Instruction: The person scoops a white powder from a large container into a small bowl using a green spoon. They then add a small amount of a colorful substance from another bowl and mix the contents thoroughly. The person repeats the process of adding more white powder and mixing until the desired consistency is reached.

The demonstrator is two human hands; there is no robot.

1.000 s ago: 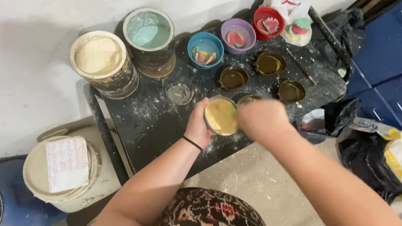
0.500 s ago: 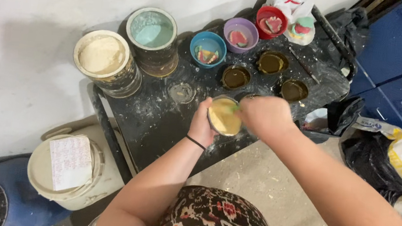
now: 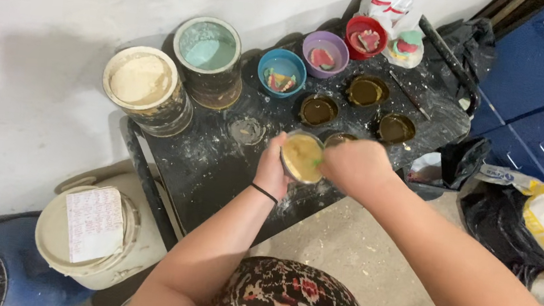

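Black table (image 3: pixel 217 168) — matt, rough with dried splatter; the small cup (image 3: pixel 301 157) holds thick, creamy tan paste; plastic bowls (image 3: pixel 282 69) look smooth — glossy.

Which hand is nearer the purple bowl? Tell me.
Right. The right hand is over the table's middle, below the purple bowl and slightly to its right. The left hand holds the small cup of tan mixture, lower and further left.
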